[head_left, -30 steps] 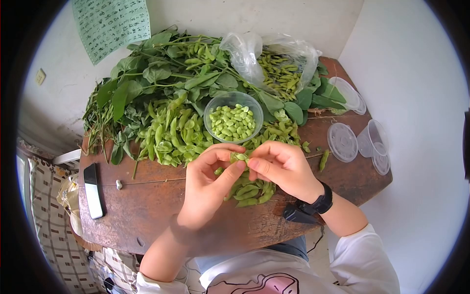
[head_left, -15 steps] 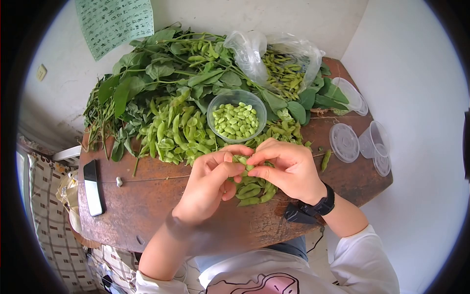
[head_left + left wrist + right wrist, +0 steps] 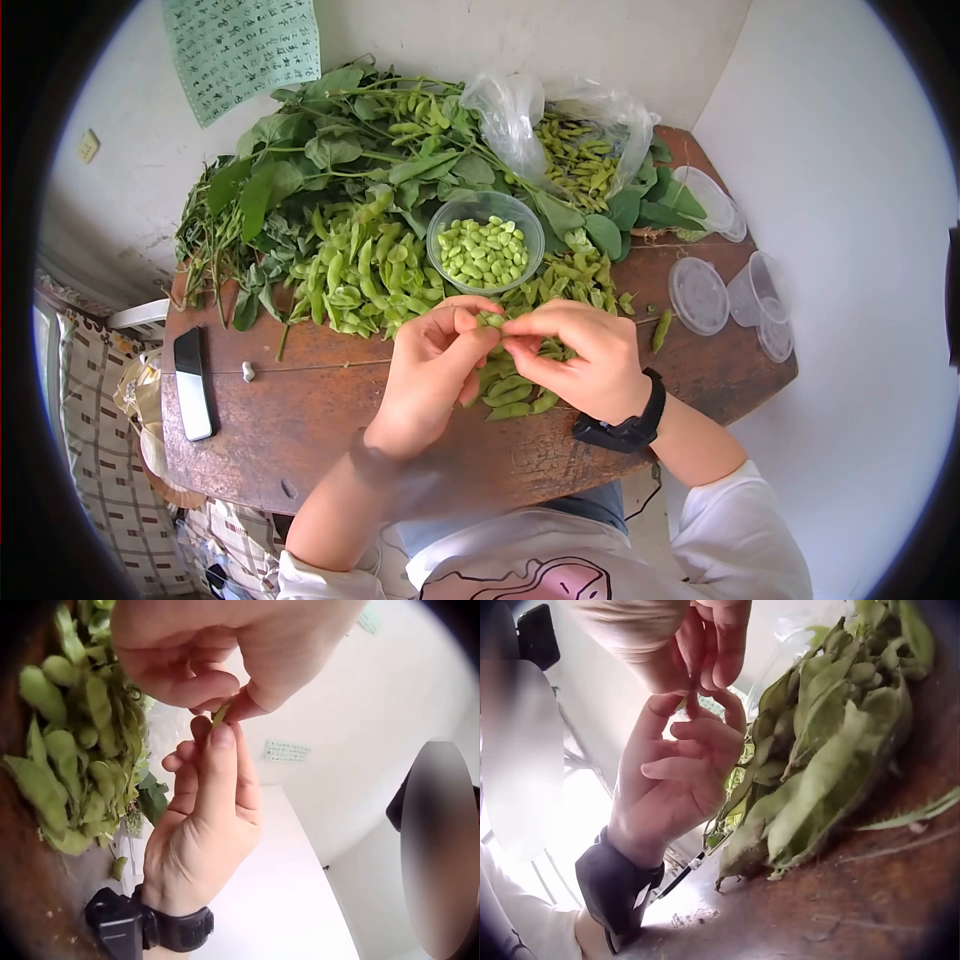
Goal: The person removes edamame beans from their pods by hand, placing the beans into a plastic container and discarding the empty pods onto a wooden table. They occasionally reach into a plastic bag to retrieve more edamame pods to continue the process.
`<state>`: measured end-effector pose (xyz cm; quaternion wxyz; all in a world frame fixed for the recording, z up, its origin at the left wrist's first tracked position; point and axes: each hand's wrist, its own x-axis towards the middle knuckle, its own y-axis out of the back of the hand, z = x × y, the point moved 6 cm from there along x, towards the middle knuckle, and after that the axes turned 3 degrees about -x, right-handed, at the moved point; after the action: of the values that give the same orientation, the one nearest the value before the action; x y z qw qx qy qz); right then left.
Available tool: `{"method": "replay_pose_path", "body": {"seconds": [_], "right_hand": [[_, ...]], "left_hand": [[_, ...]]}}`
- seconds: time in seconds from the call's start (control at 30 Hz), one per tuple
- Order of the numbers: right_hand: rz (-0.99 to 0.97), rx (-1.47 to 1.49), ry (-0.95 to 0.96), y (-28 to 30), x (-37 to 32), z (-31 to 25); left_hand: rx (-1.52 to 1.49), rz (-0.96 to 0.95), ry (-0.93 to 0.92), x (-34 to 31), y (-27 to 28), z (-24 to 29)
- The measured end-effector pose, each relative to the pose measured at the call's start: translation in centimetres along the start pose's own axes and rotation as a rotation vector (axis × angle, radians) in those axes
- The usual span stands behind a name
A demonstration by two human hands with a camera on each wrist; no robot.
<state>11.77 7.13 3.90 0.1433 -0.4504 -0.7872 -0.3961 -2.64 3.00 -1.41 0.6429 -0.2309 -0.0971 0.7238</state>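
Both hands meet over the near side of the table. My left hand [image 3: 430,370] pinches a green soybean pod [image 3: 490,319] between thumb and fingertips. From the other side, my right hand [image 3: 590,360] pinches the same pod; its thumb and index finger almost meet the left fingertips. In the left wrist view only a thin strip of the pod [image 3: 220,714] shows, the rest being covered by fingers. Just beyond the hands stands a clear plastic bowl [image 3: 432,262] of shelled green beans [image 3: 485,250]. Whole pods [image 3: 510,395] lie beneath the hands.
A pile of pods [image 3: 365,270] lies left of the bowl, leafy stalks [image 3: 330,150] behind. A plastic bag [image 3: 505,115] holds more pods. Clear lids [image 3: 698,296] and a cup [image 3: 745,297] are at the right, a phone [image 3: 193,385] at the left.
The right hand has turned, knuckles now more upward, its thumb and index finger closer together at the pod. The left hand's fingers have curled in somewhat and still hold the pod.
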Motion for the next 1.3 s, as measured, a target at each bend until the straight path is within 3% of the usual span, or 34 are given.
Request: {"method": "replay_pose_path", "body": {"seconds": [0.07,0.3,0.4,0.5,0.53,0.63,0.7,0.77,0.9,1.0,1.07,1.13,1.3], "right_hand": [[0.032,-0.025,-0.021,-0.6,-0.2,0.2],[0.01,-0.034,-0.192,-2.0,0.2,0.9],[0.035,-0.114,-0.099,-1.8,1.1,0.3],[0.106,-0.152,-0.031,-1.0,2.6,0.3],[0.093,-0.115,-0.106,-0.8,3.2,0.9],[0.084,-0.209,-0.023,-0.2,4.3,1.0],[0.003,-0.18,0.173,0.1,4.6,-0.5],[-0.043,-0.164,0.18,-0.4,4.2,-0.8],[-0.036,-0.233,0.249,-0.8,3.3,-1.3],[-0.007,-0.265,0.245,-0.7,2.8,-1.2],[0.002,-0.259,0.226,-0.7,2.5,-1.1],[-0.002,-0.428,0.321,-1.2,2.1,-1.8],[0.008,-0.459,0.411,-1.7,1.2,-2.4]], "left_hand": [[0.061,0.047,-0.137,0.0,0.2,0.4],[0.355,0.09,-0.318,0.6,1.6,0.7],[0.279,0.106,-0.309,0.5,1.6,1.0],[0.112,0.158,-0.189,0.3,1.8,1.1],[0.07,0.156,-0.153,0.5,2.1,0.8],[0.033,0.149,-0.103,0.5,2.3,0.4],[0.036,0.15,-0.103,0.5,2.4,0.8],[0.053,0.142,-0.071,0.2,2.0,0.9],[0.072,0.152,-0.07,0.0,1.5,1.2],[0.079,0.147,-0.148,0.1,1.1,1.4],[0.262,0.181,-0.266,0.0,1.5,1.6],[0.309,0.202,-0.267,-0.1,1.6,1.6],[0.323,0.236,-0.248,-0.3,1.4,1.7]]}}
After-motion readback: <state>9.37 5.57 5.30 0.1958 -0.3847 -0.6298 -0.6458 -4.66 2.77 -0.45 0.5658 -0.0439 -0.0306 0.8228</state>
